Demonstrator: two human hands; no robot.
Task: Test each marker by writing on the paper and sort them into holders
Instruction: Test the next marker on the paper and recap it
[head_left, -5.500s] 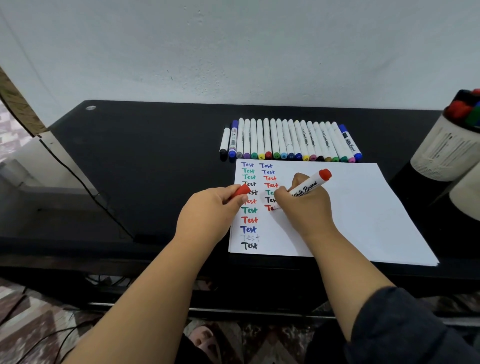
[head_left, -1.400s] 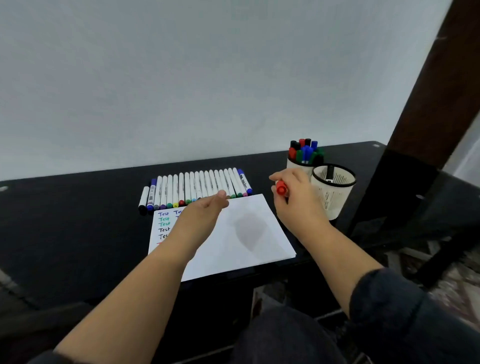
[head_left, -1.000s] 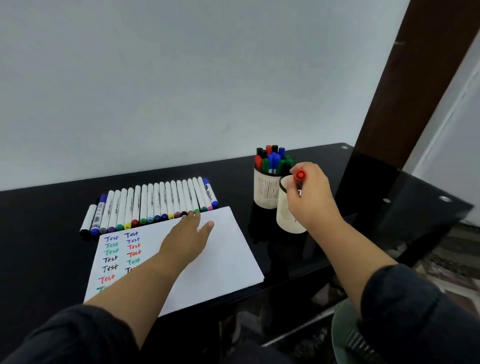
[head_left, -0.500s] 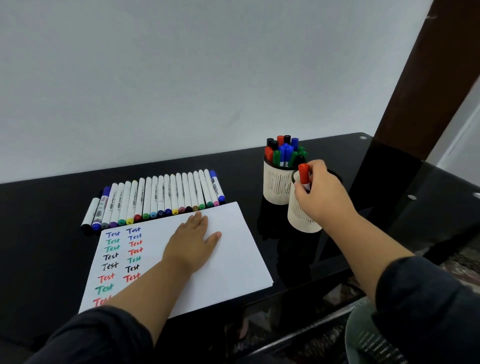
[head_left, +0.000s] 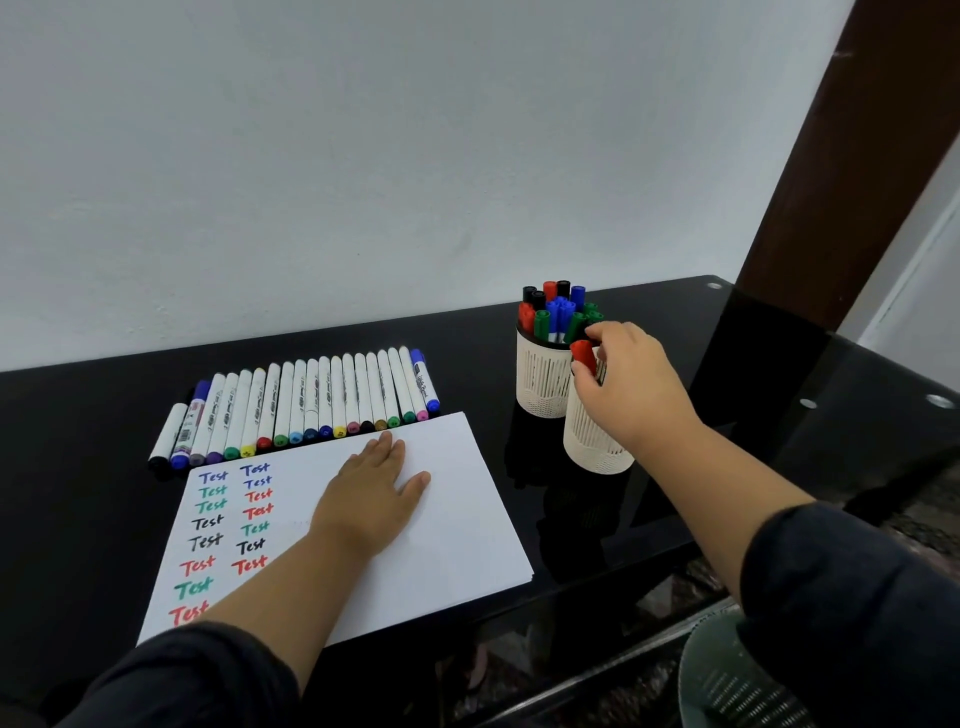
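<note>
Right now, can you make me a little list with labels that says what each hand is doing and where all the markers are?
left hand: left hand rests flat on the white sheet of paper
right hand: right hand holds the red-capped marker at the near white slotted holder
far holder: far white slotted holder packed with capped markers
untested: row of white-barrelled markers beside the paper's far edge
surface: black glossy table

black table (head_left: 104, 395), white paper (head_left: 457, 499), red-capped marker (head_left: 583, 354)

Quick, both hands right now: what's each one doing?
Left hand: open, flat on the paper.
Right hand: grip closed on the red-capped marker, at the nearer holder.
</note>
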